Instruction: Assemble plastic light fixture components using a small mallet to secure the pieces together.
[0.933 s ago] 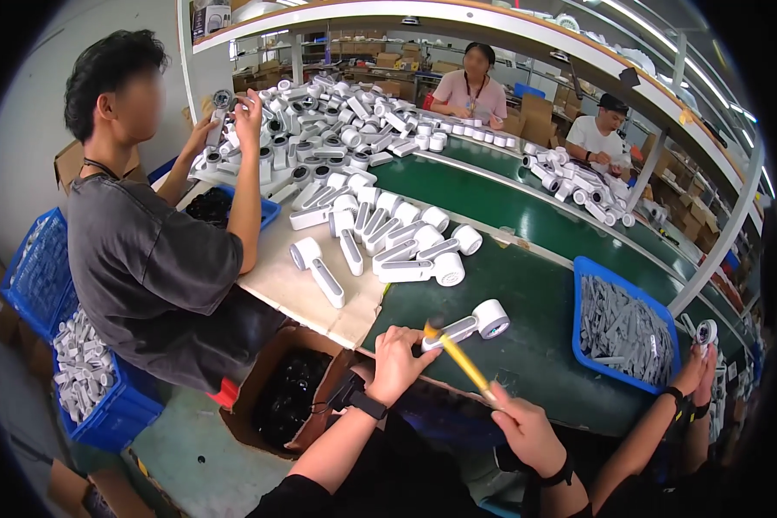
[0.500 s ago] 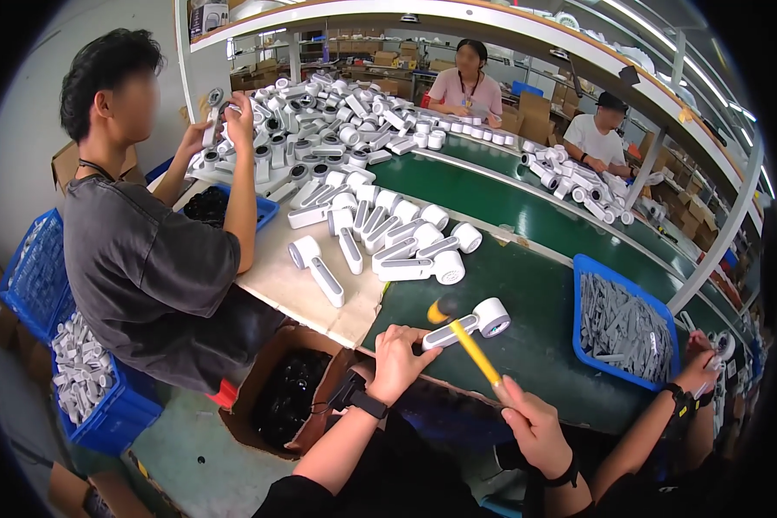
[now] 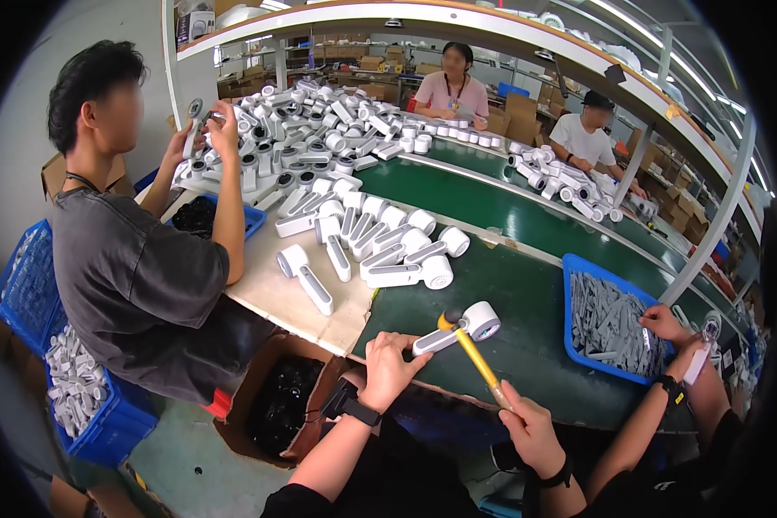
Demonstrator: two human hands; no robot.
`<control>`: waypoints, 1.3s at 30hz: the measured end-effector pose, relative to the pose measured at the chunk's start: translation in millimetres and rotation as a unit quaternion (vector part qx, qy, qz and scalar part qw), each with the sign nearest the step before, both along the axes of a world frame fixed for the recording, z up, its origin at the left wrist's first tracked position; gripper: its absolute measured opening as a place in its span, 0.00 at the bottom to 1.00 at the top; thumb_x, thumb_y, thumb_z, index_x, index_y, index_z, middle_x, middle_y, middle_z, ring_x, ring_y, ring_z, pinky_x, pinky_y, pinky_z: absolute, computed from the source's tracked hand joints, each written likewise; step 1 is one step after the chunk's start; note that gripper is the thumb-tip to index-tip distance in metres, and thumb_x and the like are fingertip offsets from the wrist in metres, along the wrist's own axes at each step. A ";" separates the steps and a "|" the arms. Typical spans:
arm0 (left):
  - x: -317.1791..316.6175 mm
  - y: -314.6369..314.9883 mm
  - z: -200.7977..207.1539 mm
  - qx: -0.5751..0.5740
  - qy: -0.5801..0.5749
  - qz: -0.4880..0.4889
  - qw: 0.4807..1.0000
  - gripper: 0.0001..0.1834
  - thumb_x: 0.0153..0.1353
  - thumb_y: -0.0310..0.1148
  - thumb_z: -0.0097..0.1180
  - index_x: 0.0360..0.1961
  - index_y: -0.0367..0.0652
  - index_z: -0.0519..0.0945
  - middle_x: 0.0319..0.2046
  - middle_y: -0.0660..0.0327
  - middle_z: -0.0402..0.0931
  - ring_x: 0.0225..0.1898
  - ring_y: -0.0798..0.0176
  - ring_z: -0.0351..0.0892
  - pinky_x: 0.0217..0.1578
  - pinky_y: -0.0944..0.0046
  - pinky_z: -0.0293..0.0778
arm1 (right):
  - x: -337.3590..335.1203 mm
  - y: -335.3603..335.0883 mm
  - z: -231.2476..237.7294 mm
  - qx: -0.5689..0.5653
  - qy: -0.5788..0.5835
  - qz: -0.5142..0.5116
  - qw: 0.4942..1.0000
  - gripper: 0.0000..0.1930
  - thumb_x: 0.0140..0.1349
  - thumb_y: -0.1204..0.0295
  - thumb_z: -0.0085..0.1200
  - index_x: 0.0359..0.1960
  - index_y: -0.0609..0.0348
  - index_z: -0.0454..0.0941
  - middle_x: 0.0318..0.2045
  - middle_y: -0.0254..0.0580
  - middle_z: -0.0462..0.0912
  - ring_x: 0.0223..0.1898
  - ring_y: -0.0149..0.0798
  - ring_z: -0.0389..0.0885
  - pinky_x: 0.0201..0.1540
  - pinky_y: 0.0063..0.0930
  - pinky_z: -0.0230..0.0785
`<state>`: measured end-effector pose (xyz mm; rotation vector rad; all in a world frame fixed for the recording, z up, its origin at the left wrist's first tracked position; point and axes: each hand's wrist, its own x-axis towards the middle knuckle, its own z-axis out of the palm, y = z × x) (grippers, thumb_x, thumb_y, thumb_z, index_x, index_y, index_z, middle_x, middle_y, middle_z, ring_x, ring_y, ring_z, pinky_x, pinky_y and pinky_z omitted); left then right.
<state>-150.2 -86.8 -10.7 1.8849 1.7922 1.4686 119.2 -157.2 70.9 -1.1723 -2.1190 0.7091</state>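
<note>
A white handheld fan (image 3: 482,320) with a round head and a grey strip along its handle lies on the green bench near the front edge. My left hand (image 3: 390,371) grips its handle end, thumb and fingers closed round it. My right hand (image 3: 533,433) is wrapped round the yellow handle of a small mallet (image 3: 478,358). The mallet's black and yellow head is over the fan where the handle meets the round head; whether it touches cannot be made out. Beyond my left hand lies a group of similar fans (image 3: 393,274).
A blue tray (image 3: 570,315) of grey strips stands to the right, with a co-worker's hand (image 3: 662,323) at it. Another co-worker (image 3: 138,233) sits left, near a large fan pile (image 3: 319,129). A carton (image 3: 315,404) of black parts stands below the bench; two people work across the conveyor (image 3: 457,194).
The mallet head has shifted along the fan toward its round head. My left hand keeps its hold. The right co-worker's hand has come to the grey strips. The whole view has shifted slightly.
</note>
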 end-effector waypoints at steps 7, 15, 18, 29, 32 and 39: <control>1.2 -4.9 2.2 -0.006 0.000 0.001 1.000 0.15 0.47 0.36 0.73 0.37 0.45 0.88 0.31 0.62 0.82 0.39 0.56 0.77 0.45 0.57 0.66 | 5.7 0.1 1.4 0.007 0.002 -0.008 1.000 0.26 0.63 0.81 0.53 0.65 0.65 0.69 0.31 0.48 0.78 0.31 0.38 0.76 0.38 0.27 0.69; -0.6 -2.3 2.1 -0.022 0.008 0.005 1.000 0.15 0.47 0.36 0.73 0.37 0.44 0.88 0.31 0.60 0.83 0.40 0.55 0.77 0.45 0.56 0.67 | 10.4 10.7 -1.5 0.042 0.041 -0.044 0.997 0.26 0.65 0.81 0.52 0.66 0.65 0.67 0.33 0.50 0.79 0.30 0.39 0.76 0.38 0.27 0.69; 0.1 -0.9 1.8 0.007 -0.002 -0.006 1.000 0.15 0.48 0.37 0.73 0.37 0.44 0.88 0.32 0.60 0.84 0.40 0.55 0.77 0.45 0.56 0.67 | 10.9 12.9 -18.2 0.036 0.023 -0.048 0.998 0.27 0.65 0.81 0.52 0.67 0.64 0.66 0.34 0.48 0.80 0.30 0.35 0.75 0.37 0.25 0.68; -7.9 -3.1 22.9 -0.121 -0.084 -0.095 0.985 0.21 0.62 0.39 0.65 0.53 0.42 0.79 0.27 0.61 0.78 0.26 0.67 0.74 0.28 0.66 0.69 | 22.1 3.8 -26.6 -0.083 0.157 -0.063 0.982 0.29 0.66 0.81 0.49 0.70 0.57 0.64 0.26 0.28 0.75 0.20 0.20 0.67 0.24 0.15 0.62; -22.2 -7.9 31.4 -0.296 -0.515 -0.285 0.753 0.18 0.76 0.39 0.45 0.61 0.45 0.72 0.25 0.66 0.72 0.21 0.75 0.63 0.21 0.74 0.61 | 22.7 -4.7 -27.4 -0.150 0.222 -0.094 0.959 0.29 0.66 0.81 0.48 0.70 0.57 0.64 0.26 0.29 0.75 0.20 0.19 0.68 0.23 0.14 0.63; -31.5 -25.5 15.3 -0.229 -0.410 -0.140 0.872 0.28 0.71 0.53 0.51 0.58 0.39 0.71 0.33 0.62 0.74 0.25 0.73 0.69 0.23 0.70 0.67 | 10.9 -0.2 -28.6 -0.173 0.221 -0.056 0.958 0.29 0.66 0.80 0.48 0.70 0.57 0.64 0.26 0.29 0.75 0.20 0.19 0.68 0.23 0.13 0.63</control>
